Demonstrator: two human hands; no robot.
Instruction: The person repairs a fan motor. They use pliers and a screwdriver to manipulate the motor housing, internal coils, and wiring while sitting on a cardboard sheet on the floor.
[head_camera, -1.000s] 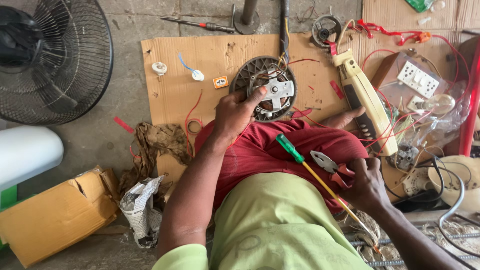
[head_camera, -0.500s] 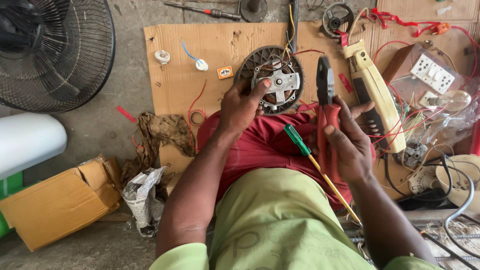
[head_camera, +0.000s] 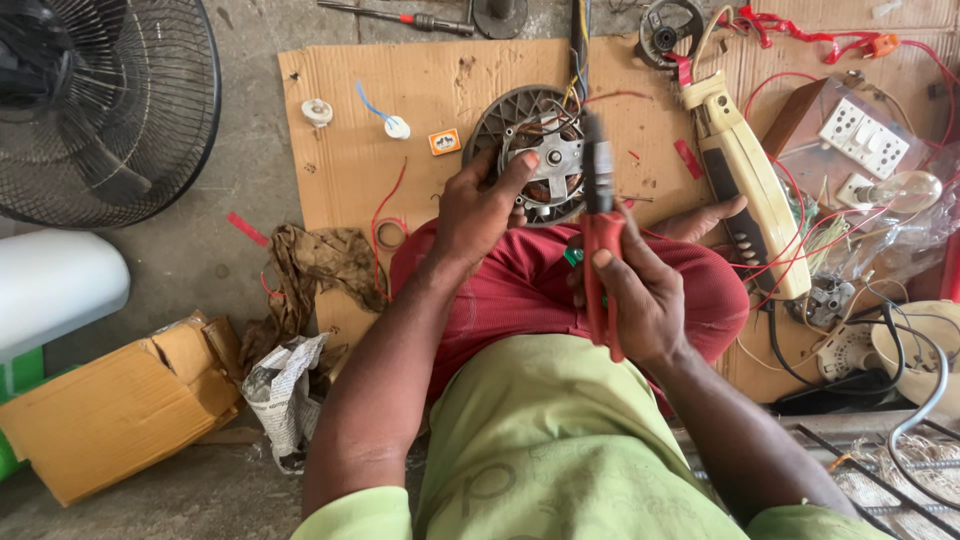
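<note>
- Here, the left hand (head_camera: 480, 205) curls its fingers around the rim of the fan motor (head_camera: 545, 155), on the cardboard sheet (head_camera: 350, 170).
- The right hand (head_camera: 640, 295) grips red-handled pliers (head_camera: 600, 230) tightly, nose touching the motor.

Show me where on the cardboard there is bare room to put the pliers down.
Bare cardboard lies left of the fan motor, between the white knob and the red wire loop. Right of the motor is crowded: cream switch housing, red wires, socket board.
</note>
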